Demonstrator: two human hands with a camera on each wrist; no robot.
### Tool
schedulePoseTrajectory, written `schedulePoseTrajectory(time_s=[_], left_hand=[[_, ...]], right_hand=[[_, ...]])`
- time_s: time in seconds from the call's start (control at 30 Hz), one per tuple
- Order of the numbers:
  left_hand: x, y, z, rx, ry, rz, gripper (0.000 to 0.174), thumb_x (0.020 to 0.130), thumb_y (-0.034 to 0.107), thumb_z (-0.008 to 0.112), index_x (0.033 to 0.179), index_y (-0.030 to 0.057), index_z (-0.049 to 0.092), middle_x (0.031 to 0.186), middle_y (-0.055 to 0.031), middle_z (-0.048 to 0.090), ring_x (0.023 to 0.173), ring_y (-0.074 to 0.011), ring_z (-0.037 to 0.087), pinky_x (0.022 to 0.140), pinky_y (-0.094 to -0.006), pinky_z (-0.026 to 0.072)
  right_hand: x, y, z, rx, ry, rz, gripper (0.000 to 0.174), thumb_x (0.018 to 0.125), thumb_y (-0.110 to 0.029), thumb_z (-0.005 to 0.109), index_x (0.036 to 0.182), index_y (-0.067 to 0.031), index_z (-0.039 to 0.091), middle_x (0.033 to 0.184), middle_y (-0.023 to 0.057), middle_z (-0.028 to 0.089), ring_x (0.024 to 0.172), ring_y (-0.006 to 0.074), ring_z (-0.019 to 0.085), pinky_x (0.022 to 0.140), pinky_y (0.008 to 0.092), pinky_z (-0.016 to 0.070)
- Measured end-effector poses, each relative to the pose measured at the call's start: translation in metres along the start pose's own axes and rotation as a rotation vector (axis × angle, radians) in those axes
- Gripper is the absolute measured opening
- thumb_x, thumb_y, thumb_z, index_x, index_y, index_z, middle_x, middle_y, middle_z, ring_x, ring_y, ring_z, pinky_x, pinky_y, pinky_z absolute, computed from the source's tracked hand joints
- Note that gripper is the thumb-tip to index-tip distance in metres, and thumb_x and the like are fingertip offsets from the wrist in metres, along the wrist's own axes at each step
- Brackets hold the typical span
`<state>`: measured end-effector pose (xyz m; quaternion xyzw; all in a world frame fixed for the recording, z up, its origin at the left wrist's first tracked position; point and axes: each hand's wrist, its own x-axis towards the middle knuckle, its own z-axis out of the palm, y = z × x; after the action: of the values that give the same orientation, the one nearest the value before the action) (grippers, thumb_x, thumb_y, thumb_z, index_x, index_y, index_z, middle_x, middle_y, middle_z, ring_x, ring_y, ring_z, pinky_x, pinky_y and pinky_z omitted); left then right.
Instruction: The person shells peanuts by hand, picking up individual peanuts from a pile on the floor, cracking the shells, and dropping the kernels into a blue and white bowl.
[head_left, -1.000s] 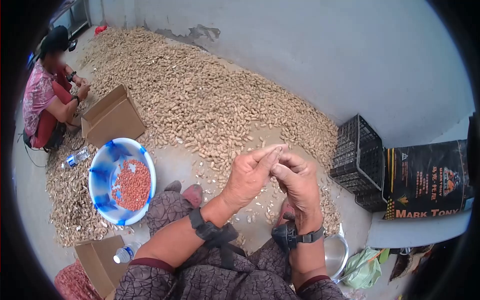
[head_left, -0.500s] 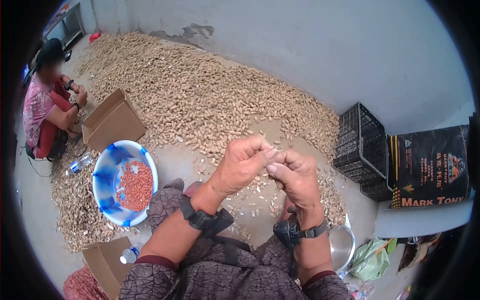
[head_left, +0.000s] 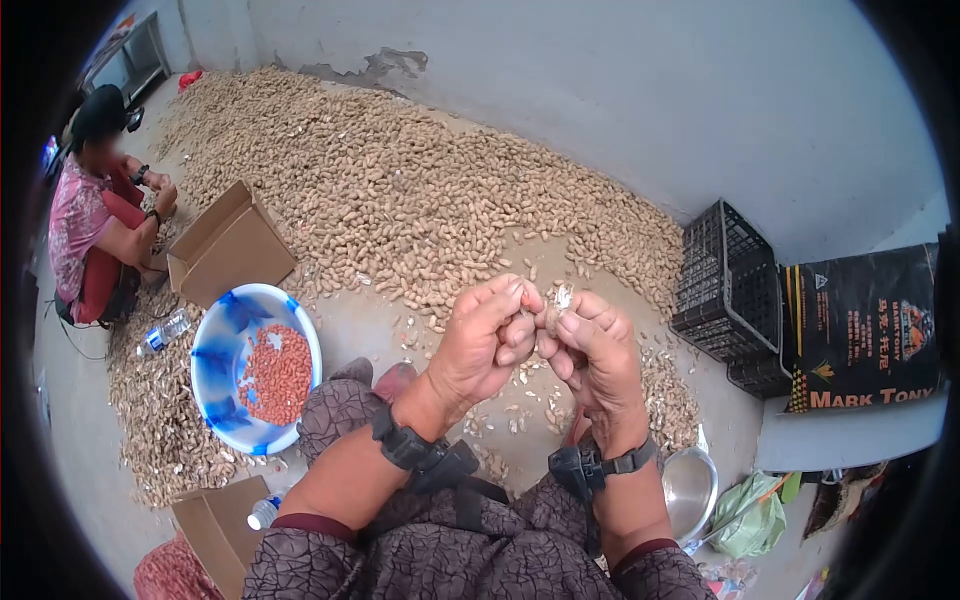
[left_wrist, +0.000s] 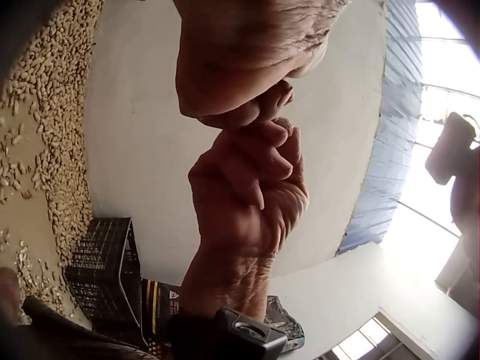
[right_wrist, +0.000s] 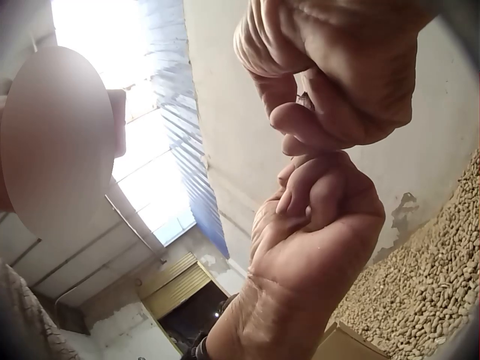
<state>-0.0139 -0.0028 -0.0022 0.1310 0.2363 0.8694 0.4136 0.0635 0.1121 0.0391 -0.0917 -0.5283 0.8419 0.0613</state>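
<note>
Now the two hands are held up in the middle, above the lap, with free air all round them. Under them is a bare patch of floor point(head_left: 355, 325) with loose shells point(head_left: 515, 400) on it. Far from the hands, a big pile point(head_left: 400, 190) of peanuts runs along the wall point(head_left: 650, 100) and fills the far and left side. On the left, near the knee, sits a blue bowl point(head_left: 212, 345) with red nuts in it. A box point(head_left: 235, 245) stands just past it. Another person point(head_left: 85, 215) sits at the far left edge. On the right, a crate point(head_left: 725, 290) and a sack point(head_left: 860, 330) close off that side. Near on the right, by the leg, is a metal bowl point(head_left: 690, 495).

The left hand point(head_left: 487, 340) is curled up tight, and its thumb and first finger pinch a peanut point(head_left: 560, 297). The right hand point(head_left: 595, 355) is curled too, and it pinches the same peanut from the other side. The fingertips of both hands touch. The peanut is up between the two hands, and only a small pale bit of it shows. In the wrist views the knuckles press close together and the peanut is mostly hidden.
</note>
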Motion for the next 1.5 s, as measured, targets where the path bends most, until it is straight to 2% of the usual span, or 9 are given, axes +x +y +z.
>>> schedulePoseTrajectory(time_s=[0.27,0.37,0.7,0.8,0.9,1.13,1.2,1.33,1.5], left_hand=[[-0.005,0.013,-0.002,0.106,0.044,-0.068,0.017,0.085,0.014,0.044,0.08,-0.001,0.05,0.063,-0.0073,0.051,0.042,-0.0043,0.034,0.036,-0.0149,0.0277],[-0.003,0.01,-0.008,0.037,-0.022,-0.091,0.021,0.084,0.011,0.045,0.094,-0.0058,0.053,0.072,-0.0091,0.055,0.047,-0.0054,0.038,0.04,-0.0144,0.0308],[-0.003,0.015,0.0,0.122,-0.099,-0.197,0.032,0.08,0.003,0.043,0.111,-0.0061,0.048,0.075,-0.0071,0.056,0.051,-0.0035,0.041,0.04,-0.0129,0.029],[-0.008,0.018,0.005,0.282,-0.151,-0.242,0.042,0.077,-0.001,0.041,0.119,-0.0008,0.044,0.072,-0.0066,0.057,0.05,-0.0022,0.039,0.041,-0.014,0.0294],[-0.019,0.034,0.029,0.728,-0.13,-0.405,0.051,0.078,-0.001,0.041,0.127,0.0108,0.039,0.06,-0.0017,0.056,0.045,-0.0023,0.038,0.044,-0.0155,0.0313],[-0.018,0.028,0.005,0.749,-0.138,-0.501,0.028,0.084,0.015,0.052,0.11,0.0037,0.054,0.057,0.0037,0.051,0.047,-0.0011,0.041,0.044,-0.0151,0.0326],[-0.015,0.027,0.005,0.627,0.074,-0.224,0.023,0.084,0.02,0.055,0.096,0.0018,0.06,0.055,0.0056,0.048,0.048,-0.0011,0.042,0.043,-0.0157,0.0328],[-0.012,0.023,0.018,0.633,0.156,-0.012,0.02,0.082,0.017,0.058,0.093,0.0011,0.06,0.054,0.0059,0.046,0.048,-0.0008,0.04,0.042,-0.0167,0.0318],[-0.007,0.018,0.011,1.102,0.102,0.184,0.015,0.073,0.01,0.064,0.085,0.002,0.061,0.055,0.0066,0.045,0.052,-0.0001,0.038,0.044,-0.0175,0.0295]], right_hand=[[0.007,-0.002,-0.004,-0.003,0.0,-0.053,0.015,0.077,-0.009,0.05,0.086,0.0021,0.055,0.067,0.0075,0.057,0.046,0.0066,0.048,0.039,0.0153,0.035],[0.008,-0.003,-0.006,0.012,0.003,-0.051,0.016,0.076,-0.008,0.05,0.087,0.0025,0.055,0.067,0.0083,0.058,0.046,0.0069,0.048,0.039,0.0155,0.0354],[0.006,-0.01,-0.018,0.002,0.084,-0.074,0.015,0.076,-0.007,0.05,0.086,0.0026,0.055,0.064,0.0074,0.057,0.043,0.006,0.047,0.037,0.0142,0.0346],[0.004,-0.013,-0.021,-0.024,0.108,-0.071,0.015,0.076,-0.007,0.05,0.086,0.0026,0.057,0.063,0.0062,0.057,0.042,0.005,0.046,0.036,0.014,0.0338],[0.0,-0.016,-0.023,-0.062,0.138,-0.069,0.016,0.077,-0.007,0.052,0.087,0.0028,0.058,0.062,0.0049,0.057,0.042,0.0039,0.045,0.036,0.0135,0.0329],[-0.003,-0.018,-0.018,-0.227,0.092,-0.084,0.018,0.078,-0.01,0.056,0.092,0.0012,0.058,0.064,0.0032,0.059,0.045,0.0027,0.046,0.039,0.0128,0.0332],[-0.003,-0.016,-0.014,-0.214,0.078,-0.08,0.017,0.077,-0.007,0.059,0.091,0.0007,0.058,0.066,0.0026,0.059,0.048,0.0024,0.047,0.041,0.0135,0.0356],[-0.002,-0.01,-0.003,-0.383,0.085,-0.07,0.015,0.075,0.0,0.06,0.089,0.0016,0.058,0.069,0.0008,0.058,0.056,0.0018,0.05,0.048,0.0142,0.039],[0.003,0.005,-0.002,-0.624,0.144,-0.092,0.013,0.072,0.001,0.06,0.085,0.0027,0.059,0.071,0.0005,0.058,0.062,0.002,0.05,0.052,0.0151,0.04]])
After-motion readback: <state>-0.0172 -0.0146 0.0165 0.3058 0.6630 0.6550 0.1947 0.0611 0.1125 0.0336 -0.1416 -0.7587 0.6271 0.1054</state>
